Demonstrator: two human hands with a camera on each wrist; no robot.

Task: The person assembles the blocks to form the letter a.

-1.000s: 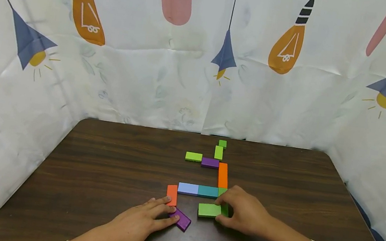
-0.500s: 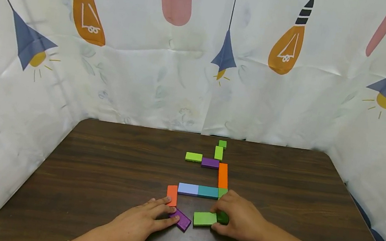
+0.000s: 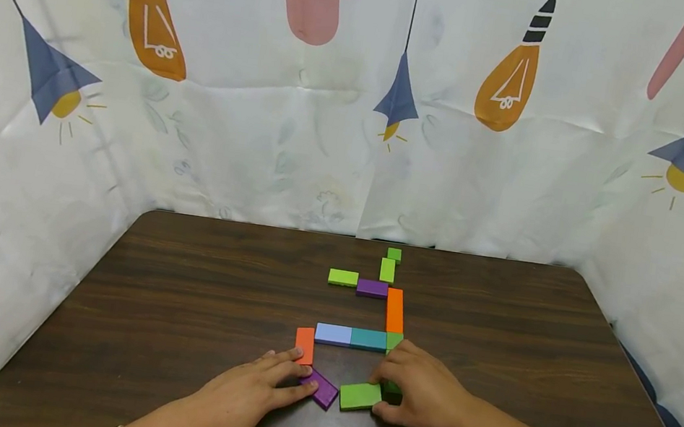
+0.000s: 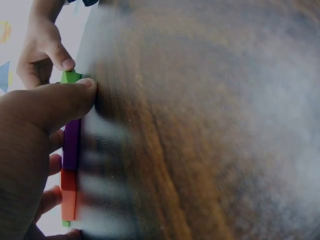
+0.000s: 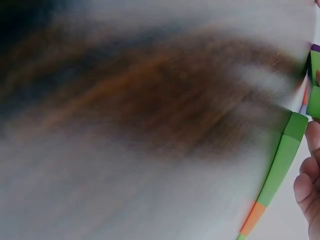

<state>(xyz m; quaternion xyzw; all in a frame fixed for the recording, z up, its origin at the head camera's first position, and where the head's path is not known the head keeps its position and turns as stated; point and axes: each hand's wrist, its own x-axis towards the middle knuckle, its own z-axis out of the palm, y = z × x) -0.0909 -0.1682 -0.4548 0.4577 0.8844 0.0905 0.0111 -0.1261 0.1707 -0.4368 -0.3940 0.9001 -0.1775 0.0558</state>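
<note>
My right hand (image 3: 430, 390) pinches the right end of a light green block (image 3: 358, 396) between thumb and fingers. This block's left end lies very close to a purple block (image 3: 325, 391), which is turned at a slant. With fingers spread, my left hand (image 3: 237, 399) rests its fingertips on the purple block and the near end of an orange-red block (image 3: 305, 341). Partly behind my right fingers sits a darker green block (image 3: 393, 390); the right wrist view shows it as a long green piece (image 5: 281, 162) beside an orange one (image 5: 253, 218).
Behind the hands, a light blue block (image 3: 334, 335) and a teal block (image 3: 368, 340) form a row. An orange block (image 3: 395, 311), a purple block (image 3: 373, 289) and several lime-green blocks continue toward the far edge of the brown table (image 3: 207, 282). Patterned cloth (image 3: 227, 146) surrounds it.
My right hand has slid the light green block toward me and slightly left, up near the slanted purple block, and tilted it a little. The left hand has stayed still.
</note>
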